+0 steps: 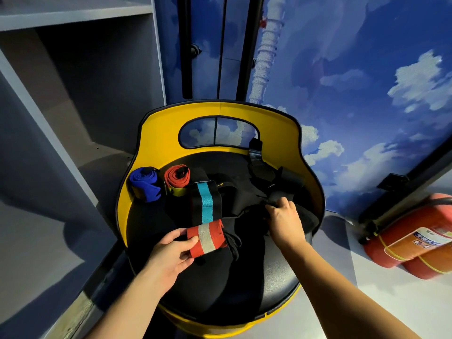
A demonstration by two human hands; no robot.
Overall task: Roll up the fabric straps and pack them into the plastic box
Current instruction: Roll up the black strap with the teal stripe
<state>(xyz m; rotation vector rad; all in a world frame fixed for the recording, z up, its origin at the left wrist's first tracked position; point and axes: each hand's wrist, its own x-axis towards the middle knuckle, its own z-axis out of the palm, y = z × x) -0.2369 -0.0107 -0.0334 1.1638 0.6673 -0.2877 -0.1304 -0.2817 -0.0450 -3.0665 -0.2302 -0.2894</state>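
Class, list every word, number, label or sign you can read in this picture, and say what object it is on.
Nothing is legible.
Label on the orange fire extinguisher: printed characters, too blurred to read.
Small yellow mark on the black strap beside the teal-striped strap: too small to read.
Rolled straps and yellow chair: no text seen.

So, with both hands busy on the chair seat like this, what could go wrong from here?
1. The left hand pinches the red and white roll only at one end; its loose black tail may let it unwind.
2. The right hand pulls at dark straps that lie tangled on the black seat; a tug could drag neighbours along.
3. The blue roll and the red roll sit near the seat's edge and might get knocked off.
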